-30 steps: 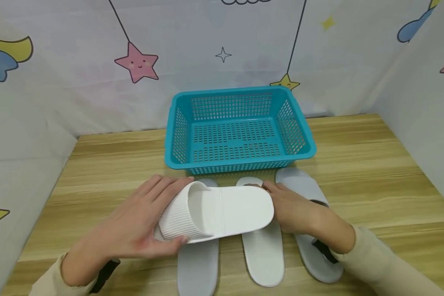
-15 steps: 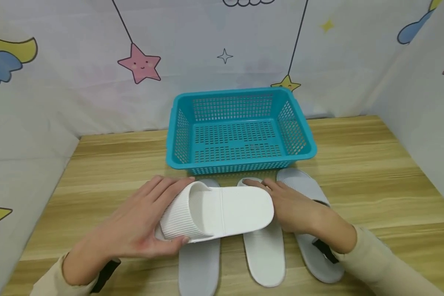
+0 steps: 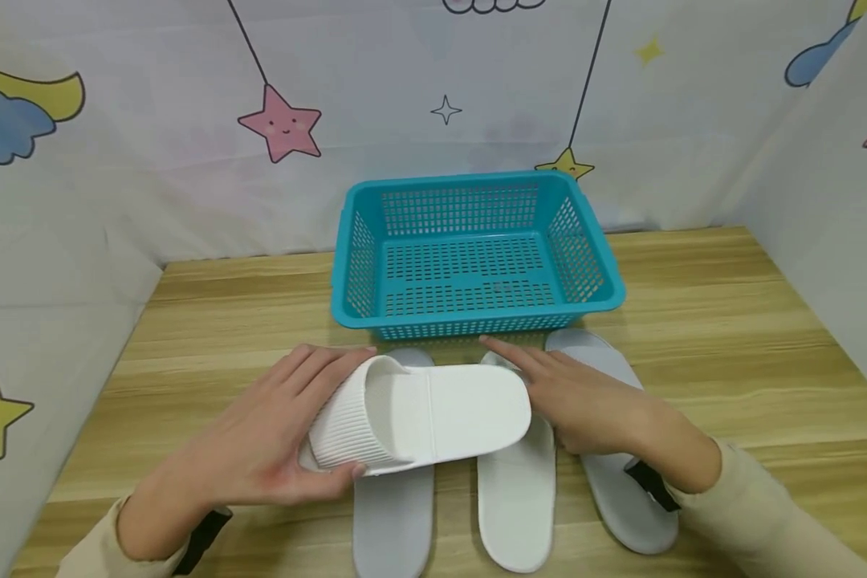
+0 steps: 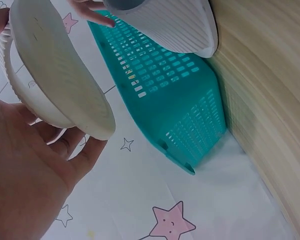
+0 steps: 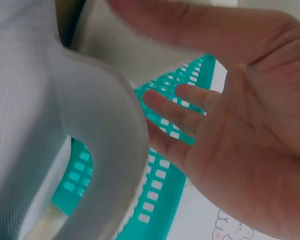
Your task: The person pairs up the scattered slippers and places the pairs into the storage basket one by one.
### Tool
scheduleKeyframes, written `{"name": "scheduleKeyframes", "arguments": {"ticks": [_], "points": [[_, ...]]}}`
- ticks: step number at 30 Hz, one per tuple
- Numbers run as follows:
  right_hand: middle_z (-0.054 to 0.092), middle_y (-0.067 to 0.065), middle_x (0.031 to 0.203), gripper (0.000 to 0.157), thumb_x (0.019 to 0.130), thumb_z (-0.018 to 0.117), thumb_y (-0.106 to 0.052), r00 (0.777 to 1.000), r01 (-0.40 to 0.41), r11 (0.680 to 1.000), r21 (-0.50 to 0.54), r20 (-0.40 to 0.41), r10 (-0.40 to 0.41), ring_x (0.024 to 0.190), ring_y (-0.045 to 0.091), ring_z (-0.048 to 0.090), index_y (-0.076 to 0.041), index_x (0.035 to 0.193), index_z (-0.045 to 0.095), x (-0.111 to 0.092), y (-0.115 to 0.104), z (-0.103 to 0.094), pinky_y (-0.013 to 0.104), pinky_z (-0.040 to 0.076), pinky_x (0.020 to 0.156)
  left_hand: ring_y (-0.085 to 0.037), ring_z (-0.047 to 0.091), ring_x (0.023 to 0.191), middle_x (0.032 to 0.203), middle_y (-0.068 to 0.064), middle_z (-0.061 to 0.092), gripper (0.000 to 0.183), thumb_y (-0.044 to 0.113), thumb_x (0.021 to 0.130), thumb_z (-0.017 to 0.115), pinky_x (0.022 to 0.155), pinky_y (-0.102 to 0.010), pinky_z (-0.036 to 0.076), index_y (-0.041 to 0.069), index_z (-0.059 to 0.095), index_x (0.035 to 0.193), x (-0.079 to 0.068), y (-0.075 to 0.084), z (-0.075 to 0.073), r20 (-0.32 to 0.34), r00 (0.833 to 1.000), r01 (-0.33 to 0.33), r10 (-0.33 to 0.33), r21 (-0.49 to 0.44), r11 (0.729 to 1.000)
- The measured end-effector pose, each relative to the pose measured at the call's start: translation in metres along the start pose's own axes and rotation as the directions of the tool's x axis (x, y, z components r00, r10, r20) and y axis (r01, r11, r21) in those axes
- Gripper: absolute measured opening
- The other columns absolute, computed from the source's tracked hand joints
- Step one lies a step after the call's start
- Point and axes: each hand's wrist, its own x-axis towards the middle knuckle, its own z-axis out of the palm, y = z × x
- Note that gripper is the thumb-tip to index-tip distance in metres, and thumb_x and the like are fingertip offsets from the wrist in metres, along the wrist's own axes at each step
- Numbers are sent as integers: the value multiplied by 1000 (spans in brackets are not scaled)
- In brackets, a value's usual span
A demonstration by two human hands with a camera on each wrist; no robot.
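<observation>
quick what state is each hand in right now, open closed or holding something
Left hand: holding a white slide slipper.
Right hand: open, near the other white slide slipper; contact can't be told.

**Left hand (image 3: 274,425) in a grip, right hand (image 3: 578,405) stretched out**

From my end of the feed, both forearms (image 3: 682,449) reach in from the lower corners, pale sleeves (image 3: 759,510) ending short of the wrists. I see the back of the left hand, its four fingers (image 3: 335,373) lying close together, the thumb (image 3: 325,483) set apart below and opposing them in the grip. The right hand angles inward, its index finger (image 3: 504,349) pointing straight out. My right-wrist view gives me the palm (image 5: 250,130), three fingers nearly straight and slightly spread, the blurred thumb extended above them.
</observation>
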Motion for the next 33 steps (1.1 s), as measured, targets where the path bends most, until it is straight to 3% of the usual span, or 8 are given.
{"name": "scheduleKeyframes", "arguments": {"ticks": [3, 7, 13, 19, 29, 33], "points": [[13, 12, 179, 98, 73, 77, 20, 1000, 16, 1000, 7, 1, -16, 153, 45, 38, -35, 153, 60, -2, 2, -5, 71, 43, 110, -15, 53, 118, 139, 2, 60, 97, 59, 83, 79, 95, -38, 50, 13, 44, 161, 0, 0, -1, -4, 1000, 3, -3, 2, 1000], [13, 11, 179, 101, 71, 83, 13, 999, 46, 999, 28, -23, -45, 152, 46, 39, -33, 157, 54, -5, 4, -9, 67, 46, 109, -15, 53, 118, 136, 2, 60, 97, 62, 85, 77, 94, -39, 51, 13, 43, 161, -1, -1, -3, -7, 1000, 14, -14, 11, 1000], [29, 9, 175, 94, 78, 91, -5, 991, 114, 993, 40, -70, -111, 155, 41, 37, -22, 160, 48, -11, 8, -13, 63, 45, 112, -16, 53, 120, 137, 3, 60, 98, 60, 85, 78, 96, -40, 51, 13, 42, 162, -2, -2, -3, -10, 1000, 13, -13, 15, 1000], [41, 7, 169, 98, 82, 95, -25, 972, 204, 979, 23, -121, -200, 155, 36, 38, -14, 164, 42, -12, 10, -16, 60, 42, 118, -17, 55, 120, 140, 0, 59, 99, 61, 85, 77, 97, -41, 50, 11, 42, 163, -3, -3, -3, -15, 1000, 9, -9, 9, 1000], [47, 6, 162, 99, 73, 101, -28, 966, 182, 982, 42, -195, -171, 147, 34, 47, -18, 158, 51, -25, 12, -26, 58, 48, 111, -16, 55, 123, 141, 0, 59, 100, 58, 83, 79, 98, -36, 47, 11, 42, 163, -8, -5, -6, -52, 999, -5, 6, 12, 1000], [48, -1, 159, 97, 73, 101, -33, 975, 146, 987, 70, -180, -131, 146, 30, 46, -25, 157, 52, -30, 10, -31, 56, 50, 109, -17, 56, 122, 140, -1, 60, 99, 59, 84, 78, 99, -37, 48, 11, 42, 163, -9, -6, -7, -40, 999, 14, -14, 7, 1000]]}}
